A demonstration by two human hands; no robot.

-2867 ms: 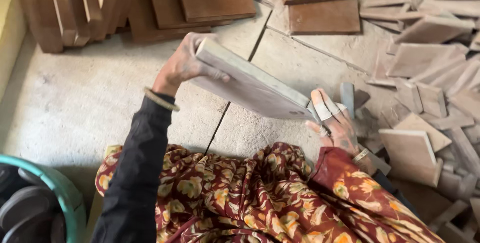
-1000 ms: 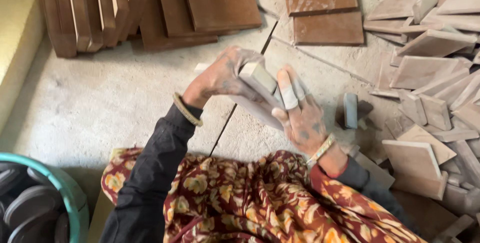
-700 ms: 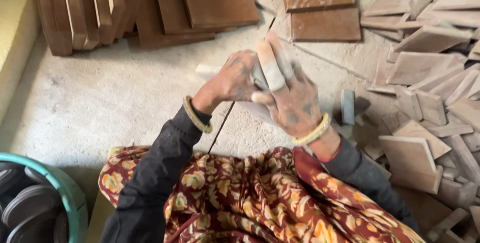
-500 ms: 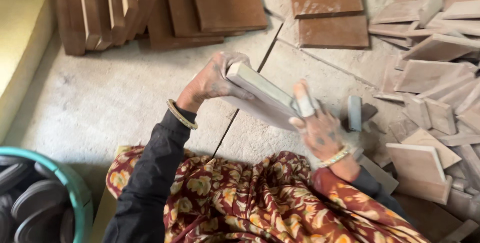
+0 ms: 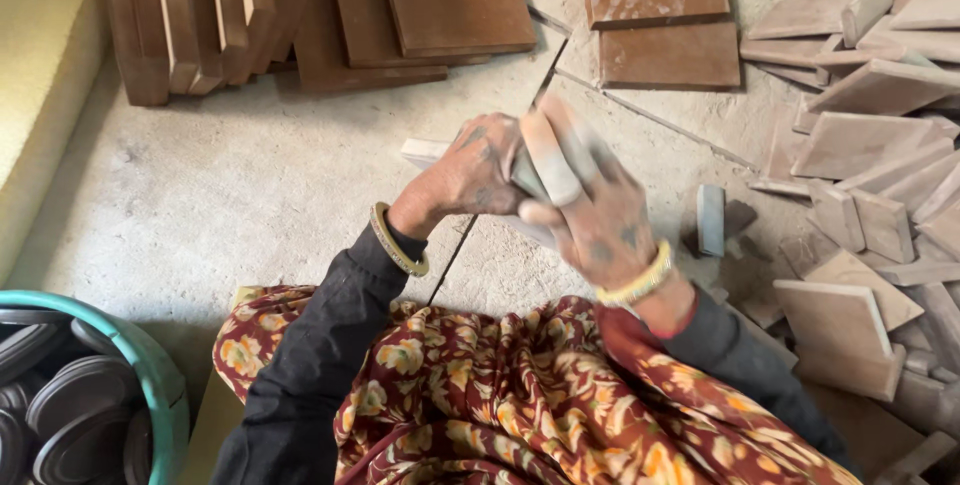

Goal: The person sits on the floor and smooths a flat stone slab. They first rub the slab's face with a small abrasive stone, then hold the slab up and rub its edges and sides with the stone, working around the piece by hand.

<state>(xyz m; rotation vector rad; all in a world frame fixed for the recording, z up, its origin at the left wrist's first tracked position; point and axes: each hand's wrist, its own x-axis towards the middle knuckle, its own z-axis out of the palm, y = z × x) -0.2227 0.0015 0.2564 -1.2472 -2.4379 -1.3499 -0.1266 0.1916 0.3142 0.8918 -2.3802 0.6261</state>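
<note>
Now both hands, left hand (image 5: 470,167) and right hand (image 5: 590,207), clasp the pale slab (image 5: 425,152) between them.

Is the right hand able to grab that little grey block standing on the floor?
Probably yes. The small grey block stands alone on bare floor just beside the right hand, nothing between them. But that hand is busy on the tile held with the left hand.

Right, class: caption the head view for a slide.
Two dusty hands, left hand and right hand, hold a pale tile above concrete floor.
</note>
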